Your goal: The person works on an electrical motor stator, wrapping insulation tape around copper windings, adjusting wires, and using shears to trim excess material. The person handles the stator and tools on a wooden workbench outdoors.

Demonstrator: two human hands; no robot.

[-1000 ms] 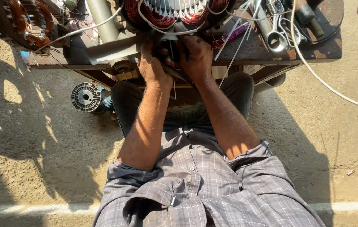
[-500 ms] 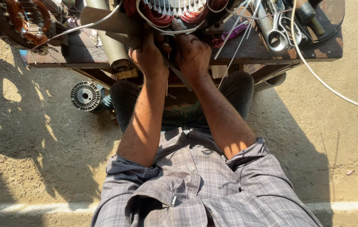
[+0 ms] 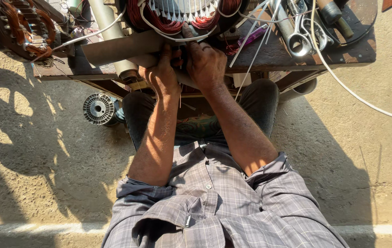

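Head view: motor stator (image 3: 182, 14) with copper windings at the near edge of the desk (image 3: 297, 55), straight ahead of both hands and touching them. Left hand (image 3: 161, 73) curled under the stator's lower rim, beside a pale sheet (image 3: 122, 48) with its long axis along the desk edge; whether gripping sheet or rim, cannot tell. Right hand (image 3: 205, 62) slightly nearer the coils, fingers half closed and pressed onto the windings, thumb up against a white lead. Second wound stator (image 3: 16, 25) at the far left corner, wrenches (image 3: 304, 32) toward the right edge, empty wire spool (image 3: 98, 109) on the ground below.
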